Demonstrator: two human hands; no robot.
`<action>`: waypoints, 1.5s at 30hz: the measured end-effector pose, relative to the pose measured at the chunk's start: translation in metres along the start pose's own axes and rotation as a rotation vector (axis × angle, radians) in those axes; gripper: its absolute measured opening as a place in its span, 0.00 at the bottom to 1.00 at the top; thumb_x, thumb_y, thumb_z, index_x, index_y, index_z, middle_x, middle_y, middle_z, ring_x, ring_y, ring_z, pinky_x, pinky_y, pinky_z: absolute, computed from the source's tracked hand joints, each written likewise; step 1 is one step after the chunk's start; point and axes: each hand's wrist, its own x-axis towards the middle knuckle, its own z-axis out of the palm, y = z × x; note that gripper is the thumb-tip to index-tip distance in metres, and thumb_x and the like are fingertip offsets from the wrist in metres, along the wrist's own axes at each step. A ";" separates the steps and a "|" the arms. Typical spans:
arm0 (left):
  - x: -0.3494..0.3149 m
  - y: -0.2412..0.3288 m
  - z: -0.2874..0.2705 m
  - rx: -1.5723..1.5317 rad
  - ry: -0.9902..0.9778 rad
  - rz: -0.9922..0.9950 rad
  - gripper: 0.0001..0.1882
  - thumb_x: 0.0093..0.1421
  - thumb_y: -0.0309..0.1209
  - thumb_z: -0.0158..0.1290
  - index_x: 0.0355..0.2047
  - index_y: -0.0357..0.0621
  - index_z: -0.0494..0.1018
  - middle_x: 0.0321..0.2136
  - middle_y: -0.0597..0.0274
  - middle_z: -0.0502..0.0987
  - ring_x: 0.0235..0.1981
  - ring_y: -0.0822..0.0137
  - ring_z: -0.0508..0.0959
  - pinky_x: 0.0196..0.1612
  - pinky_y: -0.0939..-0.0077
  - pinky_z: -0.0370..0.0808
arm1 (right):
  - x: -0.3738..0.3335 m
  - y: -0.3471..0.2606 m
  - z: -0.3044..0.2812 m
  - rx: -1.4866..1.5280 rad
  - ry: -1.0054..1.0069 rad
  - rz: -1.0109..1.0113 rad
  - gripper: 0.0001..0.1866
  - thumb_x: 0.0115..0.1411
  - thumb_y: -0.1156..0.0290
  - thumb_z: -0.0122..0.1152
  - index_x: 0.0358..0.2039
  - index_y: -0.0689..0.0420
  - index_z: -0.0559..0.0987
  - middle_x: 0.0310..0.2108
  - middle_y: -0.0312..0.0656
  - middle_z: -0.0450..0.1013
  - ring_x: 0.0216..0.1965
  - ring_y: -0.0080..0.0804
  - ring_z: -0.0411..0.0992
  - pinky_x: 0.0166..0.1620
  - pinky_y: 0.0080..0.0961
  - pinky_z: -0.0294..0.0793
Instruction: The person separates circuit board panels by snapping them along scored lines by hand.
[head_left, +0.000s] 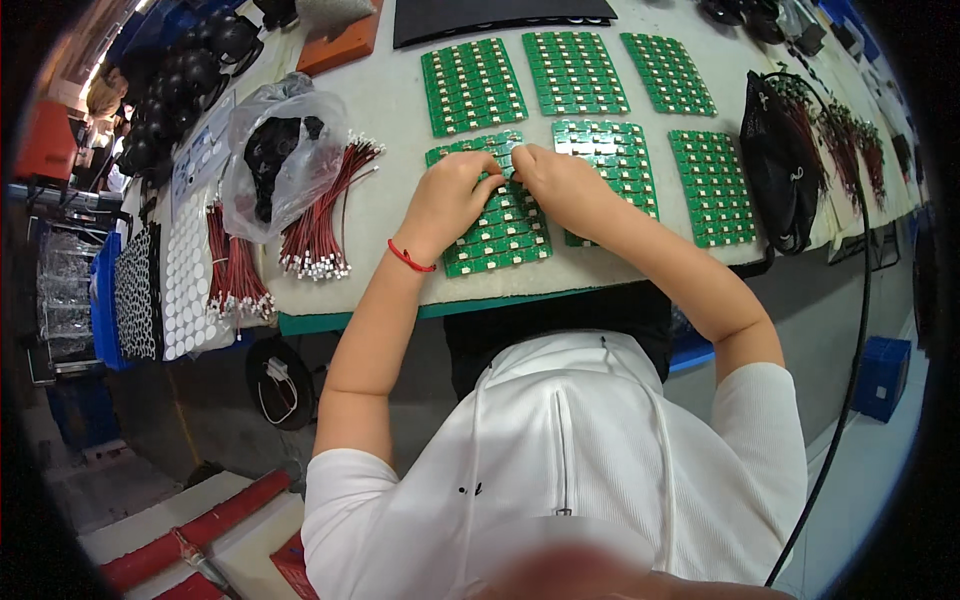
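Reference item: the near-left green circuit-board panel, which lay flat on the pale bench, rows of small pale components across its face. Both hands worked over its upper part.

Left hand: at the panel's left side, thumb and index finger curled nearly together, tips close to the board; a red bracelet circled the wrist. Right hand: at the panel's right side, fingers bent inward and drawn together, tips just beside those of the left. Whether either set of fingers gripped a part could not be told; the spot was too small and partly hidden.

Around the reference panel: directly right, the near-middle panel, partly covered by the right hand and forearm; farther right, the near-right panel; beyond it, a far row made up of the far-left panel, the far-middle panel and the far-right panel.

Left of the panel: a bundle of red and black wires with white plugs, then a clear plastic bag with black contents, a second wire bundle, and a sheet of white discs.

Well right of the panel, past the near-right one: a black fabric pouch, with more wire bundles beyond it
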 end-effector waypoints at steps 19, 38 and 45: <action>-0.022 -0.022 -0.059 -1.798 0.178 -0.531 0.12 0.62 0.33 0.45 0.22 0.47 0.59 0.19 0.71 0.55 0.20 0.74 0.54 0.22 0.80 0.54 | 0.038 -0.007 -0.020 0.879 -0.118 0.284 0.07 0.60 0.71 0.55 0.37 0.59 0.77 0.24 0.39 0.72 0.25 0.27 0.69 0.29 0.26 0.68; -0.039 -0.017 -0.007 -0.117 0.233 -0.155 0.06 0.60 0.25 0.56 0.32 0.34 0.72 0.29 0.48 0.76 0.30 0.52 0.77 0.34 0.62 0.72 | 0.035 -0.010 0.020 0.240 -0.024 -0.121 0.08 0.60 0.69 0.60 0.37 0.56 0.73 0.26 0.48 0.77 0.29 0.51 0.77 0.33 0.44 0.75; -0.041 -0.021 -0.001 -0.002 0.263 -0.093 0.08 0.62 0.27 0.55 0.34 0.34 0.68 0.29 0.47 0.75 0.32 0.48 0.77 0.35 0.60 0.73 | 0.039 -0.007 0.020 0.197 -0.014 -0.195 0.07 0.59 0.70 0.58 0.33 0.59 0.71 0.22 0.50 0.74 0.27 0.50 0.76 0.31 0.43 0.75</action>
